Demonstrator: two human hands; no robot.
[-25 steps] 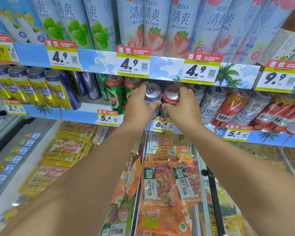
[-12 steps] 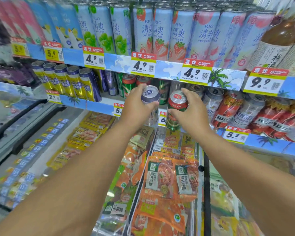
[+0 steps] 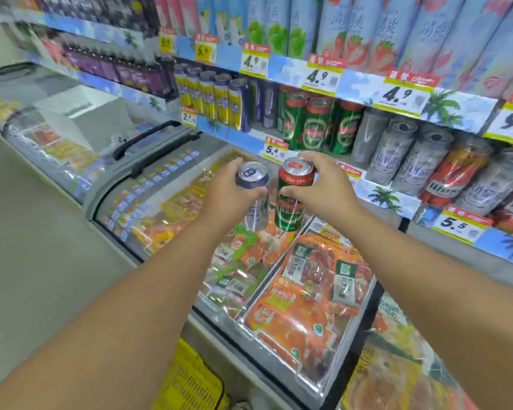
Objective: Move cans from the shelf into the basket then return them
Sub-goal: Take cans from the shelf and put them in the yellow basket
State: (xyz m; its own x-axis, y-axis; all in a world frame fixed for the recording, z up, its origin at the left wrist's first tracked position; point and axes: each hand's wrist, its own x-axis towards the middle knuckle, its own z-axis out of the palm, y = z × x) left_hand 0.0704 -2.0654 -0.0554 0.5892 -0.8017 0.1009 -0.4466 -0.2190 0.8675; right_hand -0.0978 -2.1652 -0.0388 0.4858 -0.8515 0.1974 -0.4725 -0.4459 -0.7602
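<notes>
Below, yellow basket [image 3: 190,380]; each hand grips one can.

Grey floor [image 3: 36,247], glass-topped freezer [image 3: 148,184] (packets inside), price tags [image 3: 322,76]

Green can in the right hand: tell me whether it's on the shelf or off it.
Off the shelf. The right hand grips the green can in mid-air above the glass-topped freezer.
</notes>
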